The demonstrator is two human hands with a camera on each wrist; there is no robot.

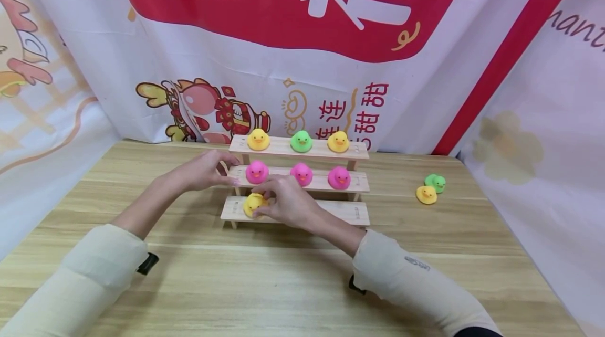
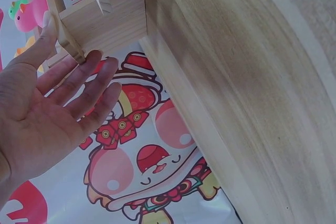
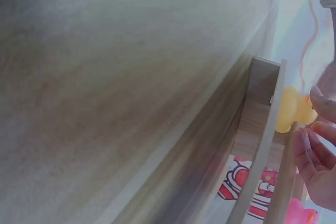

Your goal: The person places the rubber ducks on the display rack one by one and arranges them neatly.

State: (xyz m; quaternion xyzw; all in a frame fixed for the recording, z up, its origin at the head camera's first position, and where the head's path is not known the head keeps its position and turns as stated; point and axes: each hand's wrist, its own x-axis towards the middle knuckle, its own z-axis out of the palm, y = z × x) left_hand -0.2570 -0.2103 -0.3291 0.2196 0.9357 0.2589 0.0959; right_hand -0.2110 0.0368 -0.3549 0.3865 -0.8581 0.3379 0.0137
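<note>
A three-tier wooden display stand (image 1: 342,212) stands on the table. My left hand (image 1: 204,171) holds the left end of its middle shelf, thumb on top and fingers at the end and underside, as the left wrist view shows. On the left part of the bottom shelf sits a yellow rubber duck (image 1: 253,204), pinched between the thumb and fingers of my right hand (image 1: 292,201). Three pink ducks (image 1: 257,172) line the middle shelf; the central one is partly behind my right hand. Along the top are a yellow duck (image 1: 258,140), a green duck (image 1: 301,141) and another yellow duck (image 1: 338,142).
Off to the right on the wooden table (image 1: 264,290), a loose yellow duck (image 1: 427,195) lies in front of a loose green duck (image 1: 435,183). A printed cloth (image 1: 264,72) hangs right behind the stand, and white cloth (image 1: 543,185) borders the table's right side.
</note>
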